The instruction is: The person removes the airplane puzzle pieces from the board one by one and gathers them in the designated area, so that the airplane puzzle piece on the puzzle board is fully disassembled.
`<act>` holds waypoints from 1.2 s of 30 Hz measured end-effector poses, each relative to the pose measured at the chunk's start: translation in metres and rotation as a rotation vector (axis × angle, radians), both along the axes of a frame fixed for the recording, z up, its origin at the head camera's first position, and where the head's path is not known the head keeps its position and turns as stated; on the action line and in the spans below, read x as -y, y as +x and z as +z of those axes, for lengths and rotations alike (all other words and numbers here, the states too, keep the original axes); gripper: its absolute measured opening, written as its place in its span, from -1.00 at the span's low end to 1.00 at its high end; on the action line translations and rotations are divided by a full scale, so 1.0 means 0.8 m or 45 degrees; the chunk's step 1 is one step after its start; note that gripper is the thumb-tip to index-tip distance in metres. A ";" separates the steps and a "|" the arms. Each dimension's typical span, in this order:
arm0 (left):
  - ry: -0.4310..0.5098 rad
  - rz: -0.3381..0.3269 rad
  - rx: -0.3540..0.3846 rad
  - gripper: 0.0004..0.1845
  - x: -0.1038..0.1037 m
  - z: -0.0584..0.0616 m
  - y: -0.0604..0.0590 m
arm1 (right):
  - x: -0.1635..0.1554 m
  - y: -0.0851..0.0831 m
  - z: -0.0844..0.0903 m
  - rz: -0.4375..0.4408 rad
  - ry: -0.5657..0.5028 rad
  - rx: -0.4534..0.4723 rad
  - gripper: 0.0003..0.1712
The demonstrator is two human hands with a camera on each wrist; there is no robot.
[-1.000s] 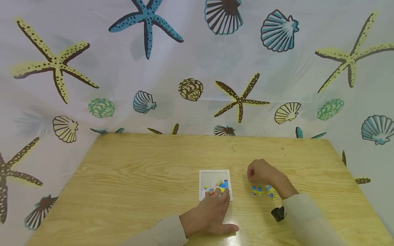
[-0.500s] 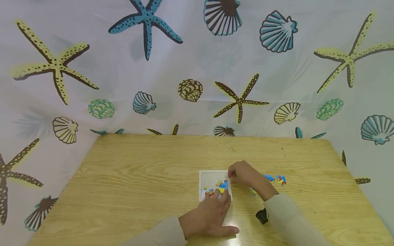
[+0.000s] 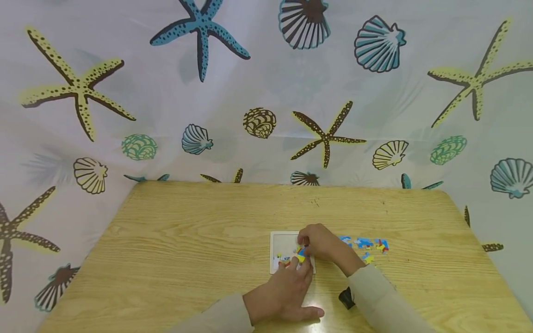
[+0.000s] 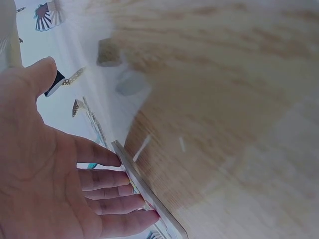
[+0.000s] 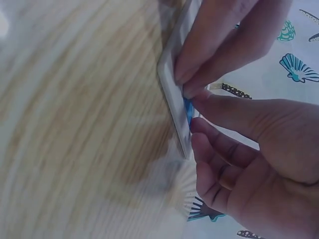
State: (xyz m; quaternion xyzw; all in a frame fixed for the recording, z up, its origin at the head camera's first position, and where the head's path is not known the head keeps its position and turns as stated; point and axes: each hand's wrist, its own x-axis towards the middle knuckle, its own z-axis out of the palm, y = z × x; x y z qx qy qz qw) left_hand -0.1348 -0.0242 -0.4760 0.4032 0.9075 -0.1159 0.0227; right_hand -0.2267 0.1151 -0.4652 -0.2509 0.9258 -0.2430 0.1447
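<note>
1. On the wooden surface [image 3: 187, 240], just ahead of my left hand [image 3: 283, 293], lies the white puzzle tray [image 3: 280, 241], partly filled with coloured pieces along its near edge.
2. My left hand lies flat, fingers [image 4: 107, 191] straight and loosely together, their tips resting on the tray's near rim (the left wrist view shows them laid against the frame's edge [image 4: 144, 191]).
3. My right hand [image 3: 320, 243] reaches over the tray's right side from the right; its fingers [image 5: 219, 144] are curled, and thumb and forefinger pinch a small blue puzzle piece [image 5: 188, 109] right at the tray's rim [image 5: 172, 84].
4. In the right wrist view the left fingertips [image 5: 187, 74] touch the frame just beside that blue piece, so both hands meet at the same corner region.
5. In the head view the pinched piece [image 3: 302, 250] sits at the tray's lower right part, among the pieces already in place; I cannot tell whether it is fully seated.
6. To the right of my right-hand fingers, well clear of the tray, a loose cluster of puzzle pieces [image 3: 364, 243] lies on the surface, blue with bits of yellow and red.
7. A black wrist unit [image 3: 345, 298] shows beside the right sleeve [image 3: 379, 296].
8. Behind the surface hangs a curtain [image 3: 266, 92] printed with starfish and shells.
</note>
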 end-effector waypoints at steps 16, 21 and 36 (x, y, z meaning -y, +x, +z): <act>-0.018 -0.011 -0.026 0.07 -0.001 0.005 -0.001 | 0.000 0.000 0.010 -0.003 -0.025 0.074 -0.82; -0.003 -0.015 -0.010 0.06 0.000 0.006 -0.002 | 0.001 0.001 0.012 -0.013 -0.026 0.073 -0.82; -0.016 -0.019 0.032 0.07 0.000 0.004 -0.004 | -0.006 -0.001 0.009 0.025 -0.048 -0.011 -0.91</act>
